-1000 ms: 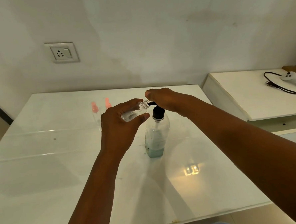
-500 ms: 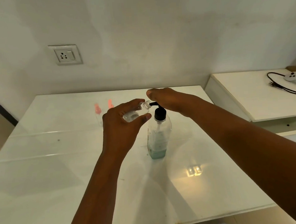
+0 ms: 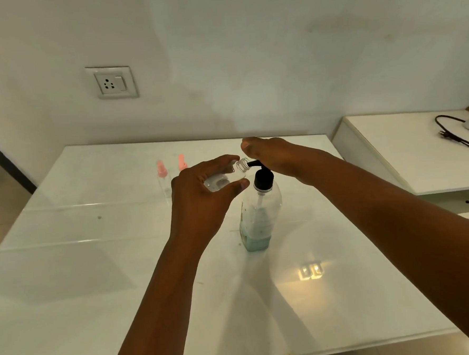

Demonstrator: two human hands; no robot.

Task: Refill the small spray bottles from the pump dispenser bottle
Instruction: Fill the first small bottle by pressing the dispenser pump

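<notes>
The left hand holds a small clear spray bottle tilted, its open neck right at the spout of the pump bottle, which stands mid-tabletop. The right hand lies flat on the pump head, holding nothing. The small bottle looks light, thin-walled and slippery when wet, so it is best pinched around the body. Two pink-capped spray bottles stand to the far left.

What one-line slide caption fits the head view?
Left hand tilts an uncapped small bottle to the pump nozzle while the right hand presses the dispenser bottle.
</notes>
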